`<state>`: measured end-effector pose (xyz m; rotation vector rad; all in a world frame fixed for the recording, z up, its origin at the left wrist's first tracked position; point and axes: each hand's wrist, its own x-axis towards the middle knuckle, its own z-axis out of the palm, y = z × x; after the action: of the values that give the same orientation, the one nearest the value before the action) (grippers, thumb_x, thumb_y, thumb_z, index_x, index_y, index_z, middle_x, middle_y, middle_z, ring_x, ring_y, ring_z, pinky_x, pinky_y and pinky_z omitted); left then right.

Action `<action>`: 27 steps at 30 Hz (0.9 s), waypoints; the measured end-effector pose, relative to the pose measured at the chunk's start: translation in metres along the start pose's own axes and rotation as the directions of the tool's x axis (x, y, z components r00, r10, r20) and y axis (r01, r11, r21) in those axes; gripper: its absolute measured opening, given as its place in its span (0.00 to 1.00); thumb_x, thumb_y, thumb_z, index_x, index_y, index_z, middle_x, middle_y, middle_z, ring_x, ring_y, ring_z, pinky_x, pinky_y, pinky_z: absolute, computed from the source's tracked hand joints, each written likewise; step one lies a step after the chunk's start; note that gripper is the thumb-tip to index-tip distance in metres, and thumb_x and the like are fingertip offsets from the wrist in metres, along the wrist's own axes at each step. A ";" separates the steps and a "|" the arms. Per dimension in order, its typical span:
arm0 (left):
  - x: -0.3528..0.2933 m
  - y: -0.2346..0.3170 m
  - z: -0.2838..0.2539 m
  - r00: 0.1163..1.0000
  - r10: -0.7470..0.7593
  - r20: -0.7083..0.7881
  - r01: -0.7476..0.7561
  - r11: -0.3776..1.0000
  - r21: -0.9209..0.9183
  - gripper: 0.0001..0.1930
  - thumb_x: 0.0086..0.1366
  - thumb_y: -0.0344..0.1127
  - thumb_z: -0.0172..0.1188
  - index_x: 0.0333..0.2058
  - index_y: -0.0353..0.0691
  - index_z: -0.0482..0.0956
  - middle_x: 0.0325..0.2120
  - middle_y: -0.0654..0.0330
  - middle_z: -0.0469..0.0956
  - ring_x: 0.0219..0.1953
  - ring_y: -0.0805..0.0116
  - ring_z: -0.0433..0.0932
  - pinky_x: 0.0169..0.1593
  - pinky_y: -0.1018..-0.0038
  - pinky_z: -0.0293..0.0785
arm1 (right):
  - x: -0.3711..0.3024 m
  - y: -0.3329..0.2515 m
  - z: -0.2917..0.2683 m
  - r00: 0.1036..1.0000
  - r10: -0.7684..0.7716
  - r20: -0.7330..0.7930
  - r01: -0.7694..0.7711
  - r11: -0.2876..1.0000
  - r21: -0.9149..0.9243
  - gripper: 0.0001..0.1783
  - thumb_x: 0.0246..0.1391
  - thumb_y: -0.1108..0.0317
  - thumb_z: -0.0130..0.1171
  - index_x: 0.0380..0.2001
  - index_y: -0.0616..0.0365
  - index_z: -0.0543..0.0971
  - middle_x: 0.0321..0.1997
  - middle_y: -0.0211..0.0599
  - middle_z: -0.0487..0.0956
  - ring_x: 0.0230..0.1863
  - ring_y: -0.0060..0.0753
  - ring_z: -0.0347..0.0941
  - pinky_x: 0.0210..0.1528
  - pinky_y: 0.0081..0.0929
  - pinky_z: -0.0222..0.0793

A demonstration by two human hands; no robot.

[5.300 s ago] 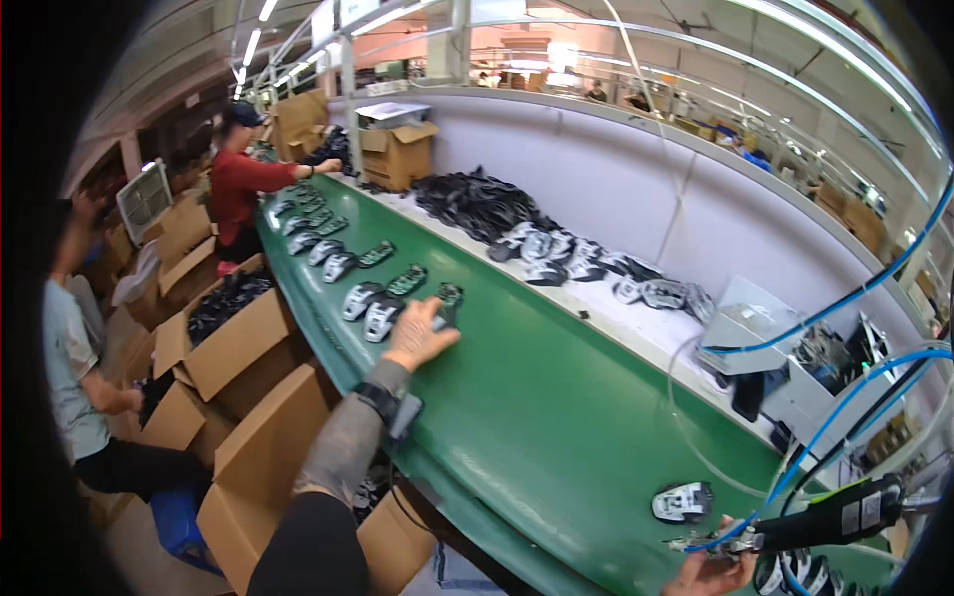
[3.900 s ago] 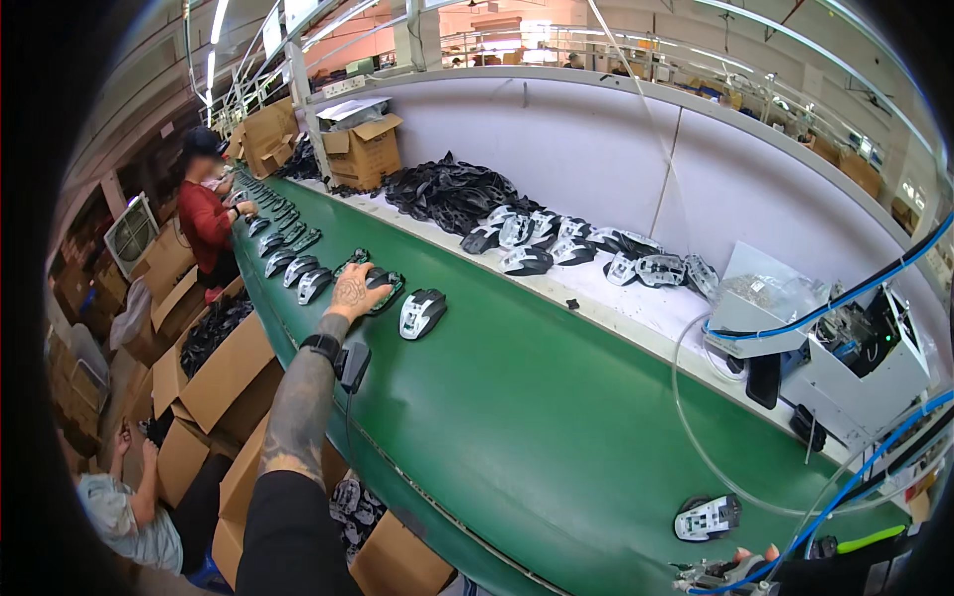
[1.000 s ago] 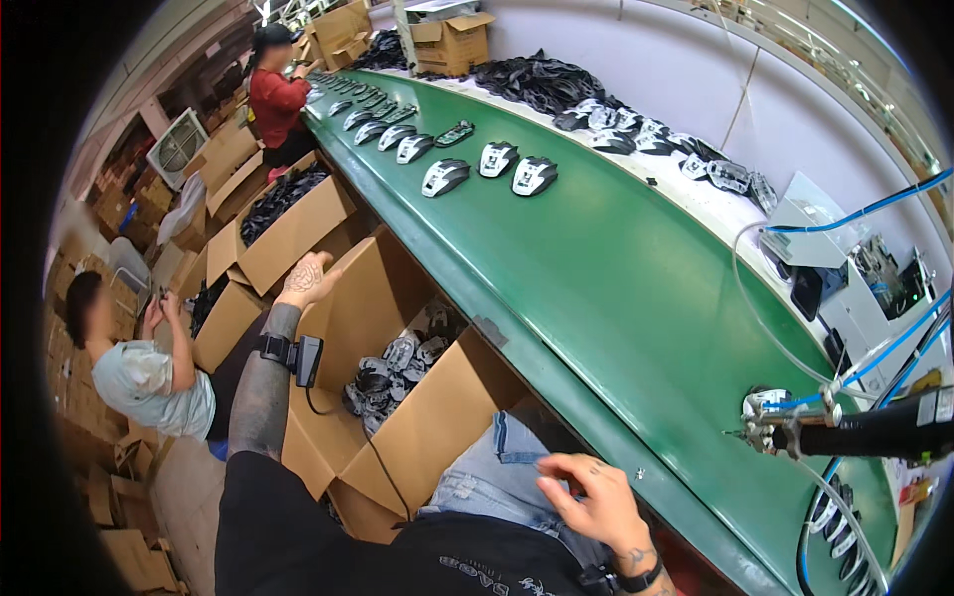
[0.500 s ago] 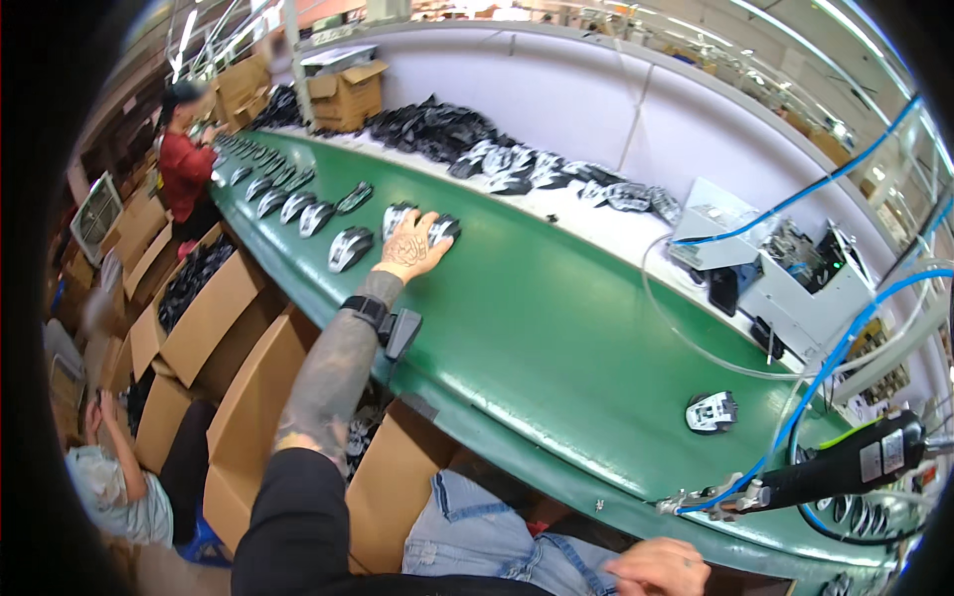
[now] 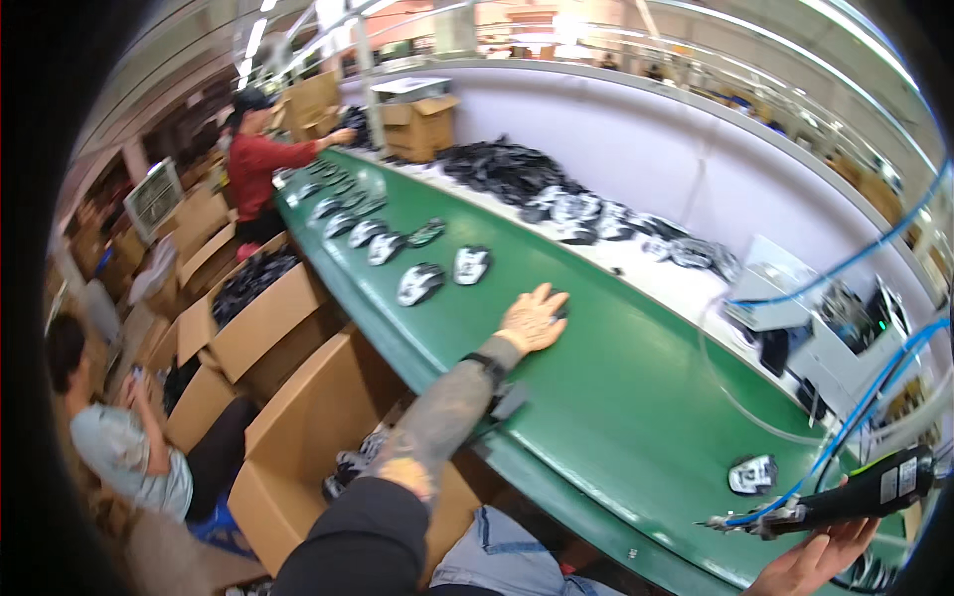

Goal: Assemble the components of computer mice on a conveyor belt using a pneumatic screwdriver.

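Note:
My left hand (image 5: 534, 320) lies palm down over a dark computer mouse shell (image 5: 562, 304) on the green belt (image 5: 596, 397); the fingers curve over it and hide most of it. Left of it is a black-and-white mouse shell (image 5: 472, 265), with another mouse shell (image 5: 420, 284) nearer the belt's edge. At the lower right, my right hand (image 5: 820, 558) has its fingers stretched up against the underside of a black hand-held power tool (image 5: 860, 499) with metal fittings at its tip. One more mouse shell (image 5: 752, 475) sits on the belt just beyond the tool.
A blue hose (image 5: 845, 368) hangs by the tool. Heaped shells (image 5: 586, 214) and black parts (image 5: 507, 164) lie along the white ledge. An open carton (image 5: 298, 437) stands left of my arm. A co-worker in red (image 5: 263, 164) stands at the far end; another person (image 5: 129, 437) sits left.
My left hand has moved right along the belt with one mouse shell under it, leaving another behind. My right hand has risen from my lap to the black tool. The view has turned left.

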<state>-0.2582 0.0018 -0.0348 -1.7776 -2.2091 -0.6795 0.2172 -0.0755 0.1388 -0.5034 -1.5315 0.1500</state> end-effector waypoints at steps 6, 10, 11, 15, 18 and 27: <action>-0.019 0.017 0.007 1.000 -0.021 0.020 0.022 1.000 -0.021 0.27 0.57 0.49 0.56 0.55 0.50 0.66 0.55 0.47 0.62 0.48 0.41 0.69 0.53 0.58 0.67 | 0.015 0.011 0.035 0.904 0.413 0.114 -0.426 0.840 0.336 0.23 0.57 0.73 0.47 0.55 0.65 0.61 0.44 0.38 0.73 0.36 0.22 0.68 0.41 0.21 0.65; -0.017 0.018 -0.013 0.996 0.006 0.089 0.000 0.998 -0.063 0.28 0.57 0.50 0.55 0.57 0.51 0.65 0.56 0.47 0.62 0.49 0.42 0.69 0.54 0.58 0.66 | 0.020 0.001 0.031 0.907 0.386 0.168 -0.421 0.838 0.347 0.28 0.57 0.75 0.46 0.60 0.66 0.55 0.41 0.36 0.71 0.34 0.20 0.65 0.39 0.18 0.61; -0.011 0.028 -0.020 0.997 0.014 0.071 -0.010 0.998 -0.061 0.28 0.57 0.50 0.55 0.57 0.51 0.65 0.56 0.47 0.62 0.49 0.42 0.69 0.54 0.58 0.66 | 0.023 -0.002 0.034 0.908 0.396 0.135 -0.418 0.834 0.361 0.29 0.56 0.76 0.47 0.61 0.65 0.55 0.38 0.34 0.70 0.32 0.19 0.64 0.37 0.17 0.61; 0.008 0.059 -0.043 0.802 -0.164 0.574 0.094 0.984 0.151 0.32 0.53 0.50 0.55 0.58 0.49 0.64 0.57 0.47 0.59 0.49 0.42 0.71 0.51 0.56 0.69 | 0.023 -0.004 0.030 0.872 0.482 0.087 -0.473 0.782 0.405 0.25 0.56 0.74 0.49 0.57 0.64 0.61 0.32 0.31 0.69 0.27 0.18 0.63 0.33 0.16 0.60; 0.007 0.102 -0.052 0.760 -0.117 0.639 0.052 0.992 0.118 0.32 0.52 0.49 0.56 0.57 0.46 0.65 0.52 0.45 0.66 0.47 0.45 0.73 0.50 0.56 0.69 | 0.028 -0.002 0.016 0.809 0.584 0.068 -0.544 0.700 0.462 0.21 0.56 0.70 0.53 0.51 0.66 0.65 0.28 0.32 0.70 0.24 0.19 0.63 0.27 0.19 0.61; -0.024 0.224 -0.046 0.793 0.291 0.535 0.570 -0.665 -0.482 0.20 0.58 0.41 0.51 0.50 0.47 0.69 0.41 0.57 0.72 0.36 0.59 0.76 0.42 0.55 0.76 | 0.059 0.014 0.030 0.882 0.469 0.041 -0.424 0.752 0.504 0.17 0.52 0.75 0.58 0.45 0.66 0.70 0.24 0.34 0.74 0.18 0.18 0.67 0.20 0.16 0.62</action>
<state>-0.0411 -0.0057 0.0416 -1.3806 -1.3907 -4.3646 0.1935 -0.0331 0.1862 -0.4394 -1.1927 0.8732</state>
